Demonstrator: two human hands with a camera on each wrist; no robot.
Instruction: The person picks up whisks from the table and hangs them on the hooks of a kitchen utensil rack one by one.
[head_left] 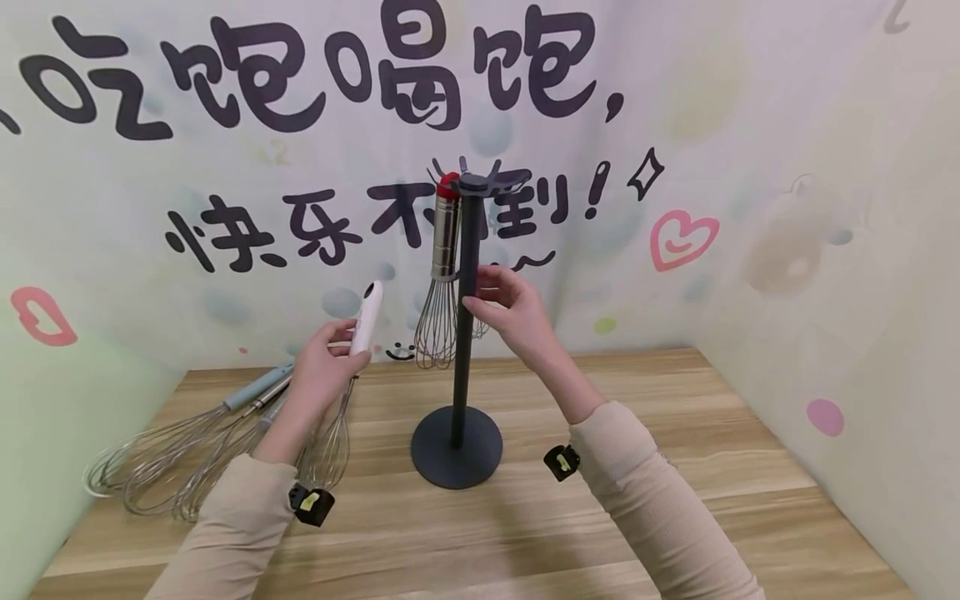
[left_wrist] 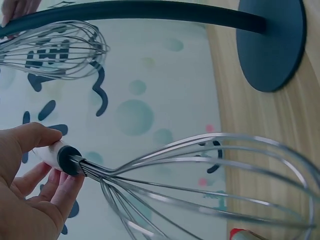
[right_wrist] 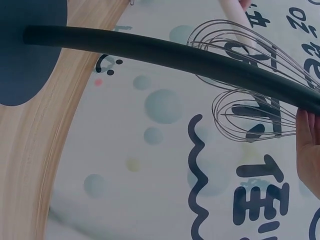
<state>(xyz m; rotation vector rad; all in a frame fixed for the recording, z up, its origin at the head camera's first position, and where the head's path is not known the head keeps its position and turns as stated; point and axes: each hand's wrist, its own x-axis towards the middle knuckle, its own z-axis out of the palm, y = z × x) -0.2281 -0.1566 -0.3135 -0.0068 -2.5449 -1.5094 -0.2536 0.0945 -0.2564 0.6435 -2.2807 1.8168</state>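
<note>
My left hand (head_left: 322, 367) grips a whisk by its white handle (head_left: 367, 321); the wire loops (left_wrist: 215, 165) point down toward the table. Ahead of me a dark utensil stand (head_left: 465, 333) rises from a round base (head_left: 456, 450). Thumb and fingers of my right hand (head_left: 517, 312) pinch its pole partway up. From the hooked top (head_left: 474, 183) hangs a steel-handled whisk (head_left: 444, 242) with a red end. Another hanging whisk (right_wrist: 255, 115) is mostly hidden behind the pole in the head view.
Several whisks (head_left: 217, 442) lie heaped on the left of the wooden table (head_left: 600, 500), partly behind my left forearm. One has a pale blue handle (head_left: 258, 386). A printed backdrop (head_left: 337, 167) stands behind the table, with a pale wall (head_left: 847, 250) on the right.
</note>
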